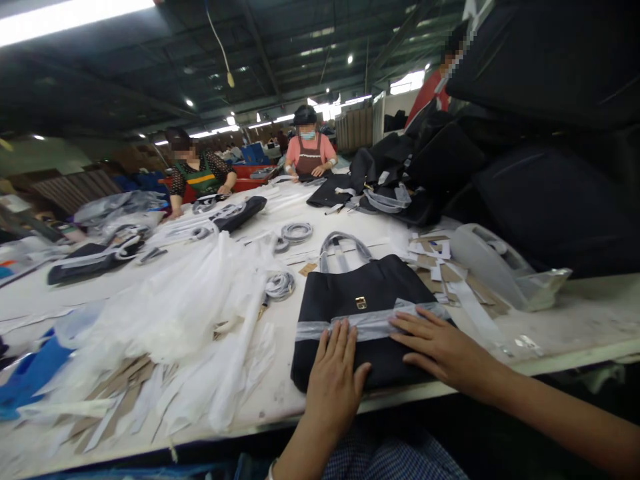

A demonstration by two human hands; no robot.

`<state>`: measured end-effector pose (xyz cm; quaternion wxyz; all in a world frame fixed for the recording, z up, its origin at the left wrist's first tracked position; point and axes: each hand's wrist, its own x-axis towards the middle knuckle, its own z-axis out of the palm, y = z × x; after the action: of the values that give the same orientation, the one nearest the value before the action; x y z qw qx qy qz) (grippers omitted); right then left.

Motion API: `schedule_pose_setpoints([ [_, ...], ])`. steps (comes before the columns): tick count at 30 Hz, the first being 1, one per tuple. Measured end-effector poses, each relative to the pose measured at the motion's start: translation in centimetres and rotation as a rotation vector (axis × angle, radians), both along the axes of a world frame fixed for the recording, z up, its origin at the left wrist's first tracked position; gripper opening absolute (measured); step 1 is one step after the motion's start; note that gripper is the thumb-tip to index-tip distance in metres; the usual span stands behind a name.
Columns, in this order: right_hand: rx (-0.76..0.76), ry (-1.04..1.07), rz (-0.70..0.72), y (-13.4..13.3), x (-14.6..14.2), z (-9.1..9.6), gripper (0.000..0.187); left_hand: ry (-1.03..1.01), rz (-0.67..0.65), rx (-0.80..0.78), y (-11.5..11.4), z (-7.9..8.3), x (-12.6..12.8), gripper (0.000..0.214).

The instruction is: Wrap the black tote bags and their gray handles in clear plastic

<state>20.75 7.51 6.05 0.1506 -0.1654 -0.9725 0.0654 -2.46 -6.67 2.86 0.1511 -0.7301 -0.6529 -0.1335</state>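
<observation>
Hands [336, 379] [445, 345], flat (outstretched), on handbag [383, 293]

I can read no lettering, number or brand anywhere. The small brown tag [307, 269] near the centre of the frame and the gold clasp [361, 303] on the black bag [385, 291] before me are too small to make out any.

Tube light [75, 19] upper left. Co-worker [327, 148] in brown apron [307, 161], upper centre. White plastic sheeting [173, 297], left. Cardboard strips [125, 387], lower left. Translucent plastic piece [483, 257], right.
</observation>
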Motion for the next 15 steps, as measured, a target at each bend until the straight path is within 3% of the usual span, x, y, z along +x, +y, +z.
schedule_pose_setpoints([
  [3, -0.007, 0.072, -0.236, 2.5, 5.6, 2.9, 0.03, 0.077, -0.014, 0.076, 0.2, -0.2, -0.3, 0.055],
  [7, -0.049, 0.164, -0.856, 7.3, 12.3, 7.2, 0.039, 0.142, -0.035, 0.177, 0.5, -1.0, -0.6, 0.055],
  [8, -0.074, 0.147, -0.943, 8.5, 13.5, 8.0, 0.041, 0.149, -0.042, 0.196, 0.6, -1.2, -0.7, 0.055],
  [11, -0.185, 0.083, -1.027, 11.8, 15.5, 9.3, 0.039, 0.158, -0.06, 0.245, 0.7, -1.5, -0.9, 0.057],
  [15, -0.397, 0.048, -1.022, 14.2, 15.3, 9.7, 0.042, 0.167, -0.078, 0.292, 0.9, -1.6, -1.1, 0.061],
])
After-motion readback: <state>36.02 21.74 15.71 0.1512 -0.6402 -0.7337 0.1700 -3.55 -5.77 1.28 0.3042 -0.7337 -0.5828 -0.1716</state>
